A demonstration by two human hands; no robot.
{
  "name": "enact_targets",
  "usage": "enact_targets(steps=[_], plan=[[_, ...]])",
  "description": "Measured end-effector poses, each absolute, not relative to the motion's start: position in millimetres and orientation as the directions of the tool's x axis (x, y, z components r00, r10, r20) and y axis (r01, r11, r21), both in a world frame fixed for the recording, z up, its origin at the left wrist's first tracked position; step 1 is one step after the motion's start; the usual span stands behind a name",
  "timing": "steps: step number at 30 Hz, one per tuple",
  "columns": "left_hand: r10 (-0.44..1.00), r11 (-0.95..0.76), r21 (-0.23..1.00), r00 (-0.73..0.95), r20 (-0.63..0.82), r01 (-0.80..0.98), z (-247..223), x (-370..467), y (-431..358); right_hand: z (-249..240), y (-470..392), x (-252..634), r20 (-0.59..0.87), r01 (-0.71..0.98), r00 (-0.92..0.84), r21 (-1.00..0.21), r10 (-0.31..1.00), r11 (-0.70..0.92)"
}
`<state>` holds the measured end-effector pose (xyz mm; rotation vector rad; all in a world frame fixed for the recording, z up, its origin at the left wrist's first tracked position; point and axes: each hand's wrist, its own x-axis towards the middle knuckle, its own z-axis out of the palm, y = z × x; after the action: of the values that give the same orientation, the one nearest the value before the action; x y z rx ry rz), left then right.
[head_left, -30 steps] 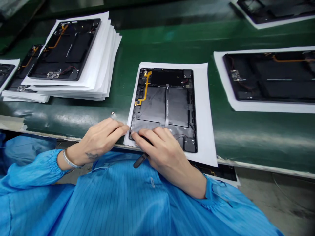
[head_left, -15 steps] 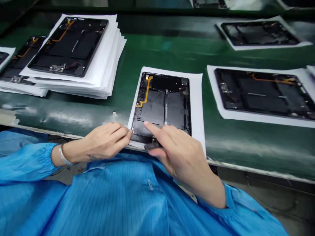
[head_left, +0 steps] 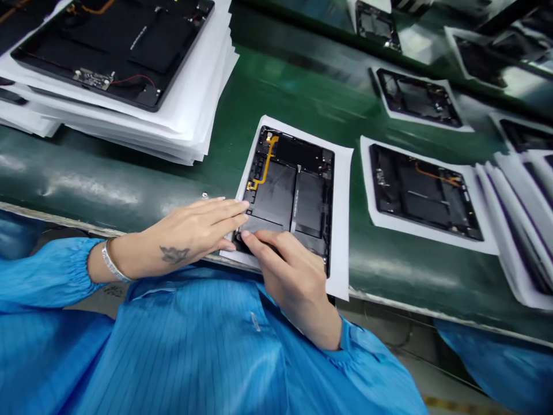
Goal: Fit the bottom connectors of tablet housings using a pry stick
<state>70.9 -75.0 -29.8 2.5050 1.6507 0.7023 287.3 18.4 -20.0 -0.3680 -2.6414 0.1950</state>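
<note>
An opened tablet housing (head_left: 276,187) lies on a white paper sheet (head_left: 341,230) at the bench edge before me. It shows black battery packs and an orange flex cable (head_left: 265,171) along its left side. My left hand (head_left: 194,227) rests with fingers stretched out, their tips at the housing's left edge. Over the near left corner, my right hand (head_left: 298,271) is closed, thumb and fingertips low on the housing. What it pinches is hidden. Left of the sheet, a tiny shiny part (head_left: 204,195) sits on the green bench.
A tall stack of paper sheets (head_left: 181,129) with another opened tablet (head_left: 108,63) on top stands at the left. On the right lie more tablets (head_left: 425,193) on paper and a leaning stack of sheets (head_left: 514,230). Blue cloth (head_left: 496,357) shows at lower right.
My left hand has gone from a pinch at the housing's corner to stretched-out fingers. My right hand has shifted left to that corner, its index finger bending. The camera view has tilted.
</note>
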Motion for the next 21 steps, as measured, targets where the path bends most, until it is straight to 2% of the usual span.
enact_targets(steps=[5, 12, 18, 21], plan=[[0.876, -0.430, 0.296, 0.315, 0.366, 0.853, -31.1, 72.0, -73.5, -16.7, 17.4, 286.9, 0.394, 0.218, -0.880, -0.163, 0.266, 0.962], [0.869, -0.446, 0.267, 0.342, 0.357, 0.854, -31.7, 70.6, -74.2, 10.5, 22.9, 276.1, 0.280, 0.030, -0.960, 0.185, -0.023, 0.982], [0.875, -0.436, 0.317, 0.315, 0.369, 0.842, -33.2, 70.8, -73.9, 15.6, 26.1, 277.6, 0.224, -0.046, -0.969, 0.255, -0.105, 0.966], [0.879, -0.430, 0.286, 0.324, 0.350, 0.856, -32.2, 71.2, -73.9, 15.1, 24.2, 278.1, 0.227, -0.054, -0.967, 0.249, -0.112, 0.967]])
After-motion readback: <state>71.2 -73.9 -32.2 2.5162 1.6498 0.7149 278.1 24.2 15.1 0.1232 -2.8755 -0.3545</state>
